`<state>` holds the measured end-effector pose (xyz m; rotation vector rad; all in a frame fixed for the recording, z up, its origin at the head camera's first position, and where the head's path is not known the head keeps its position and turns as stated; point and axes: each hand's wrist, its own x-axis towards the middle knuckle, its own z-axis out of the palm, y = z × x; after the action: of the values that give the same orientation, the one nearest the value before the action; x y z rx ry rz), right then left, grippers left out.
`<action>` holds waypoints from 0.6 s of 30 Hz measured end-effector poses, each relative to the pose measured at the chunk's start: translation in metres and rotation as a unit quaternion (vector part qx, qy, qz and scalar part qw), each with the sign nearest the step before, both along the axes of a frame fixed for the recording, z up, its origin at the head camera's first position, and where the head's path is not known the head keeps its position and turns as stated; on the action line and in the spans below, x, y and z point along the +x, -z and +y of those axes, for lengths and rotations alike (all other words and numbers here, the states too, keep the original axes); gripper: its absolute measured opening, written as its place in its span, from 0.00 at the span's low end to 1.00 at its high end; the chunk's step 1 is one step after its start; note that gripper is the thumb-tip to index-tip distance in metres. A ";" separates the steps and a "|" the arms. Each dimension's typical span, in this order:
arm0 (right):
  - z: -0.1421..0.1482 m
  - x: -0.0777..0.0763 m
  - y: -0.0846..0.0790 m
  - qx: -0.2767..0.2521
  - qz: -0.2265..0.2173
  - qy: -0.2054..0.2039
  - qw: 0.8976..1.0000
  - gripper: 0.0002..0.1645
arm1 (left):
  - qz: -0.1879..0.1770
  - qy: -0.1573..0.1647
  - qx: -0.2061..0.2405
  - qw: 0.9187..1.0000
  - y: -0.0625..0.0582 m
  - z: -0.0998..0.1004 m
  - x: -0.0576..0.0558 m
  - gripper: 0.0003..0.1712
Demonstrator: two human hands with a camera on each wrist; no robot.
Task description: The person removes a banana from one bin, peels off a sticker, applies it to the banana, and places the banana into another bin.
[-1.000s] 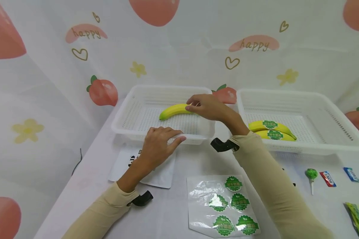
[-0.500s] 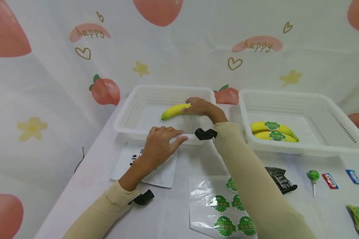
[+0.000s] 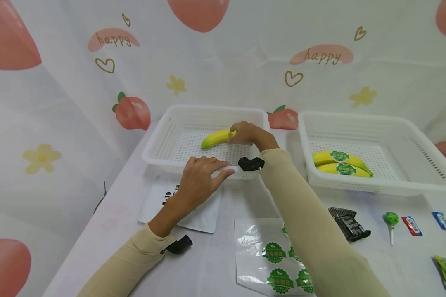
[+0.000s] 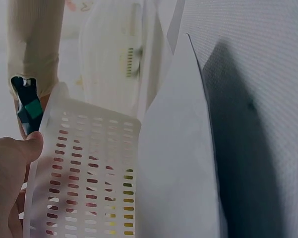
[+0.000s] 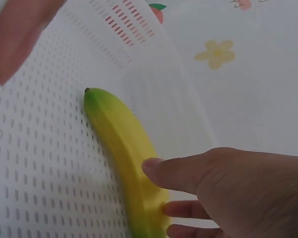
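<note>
- Backdrop showing "happy" 2x; green badges on R basket's bananas bearing chars too sm. to read.
- L hand gripping L basket's near rim.
- R hand pinching plain banana, thumb + fingers; it's lying in L basket, beyond L hand.

The table bears two baskets (side by side), a pouch, sticker sheet and lollipop.
</note>
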<state>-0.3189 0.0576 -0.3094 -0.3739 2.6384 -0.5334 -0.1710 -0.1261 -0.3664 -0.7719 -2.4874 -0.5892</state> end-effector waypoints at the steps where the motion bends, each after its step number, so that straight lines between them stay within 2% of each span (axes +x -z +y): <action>1: 0.000 0.000 0.000 0.001 0.001 0.005 1.000 0.39 | 0.001 0.000 0.001 1.000 0.000 0.000 0.000 0.17; 10: -0.007 -0.002 0.001 0.015 -0.019 0.012 1.000 0.43 | 0.012 0.002 0.002 1.000 0.002 0.000 0.000 0.17; 15: -0.007 0.000 0.001 0.018 -0.019 0.011 1.000 0.37 | 0.020 0.001 0.001 1.000 0.004 0.000 -0.001 0.16; 18: -0.007 0.002 0.002 -0.004 -0.045 0.024 0.999 0.32 | 0.020 0.000 0.000 1.000 0.004 0.000 -0.002 0.16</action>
<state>-0.3165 0.0510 -0.3118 -0.2837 2.5642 -0.5616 -0.1728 -0.1263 -0.3699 -0.7771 -2.4512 -0.5693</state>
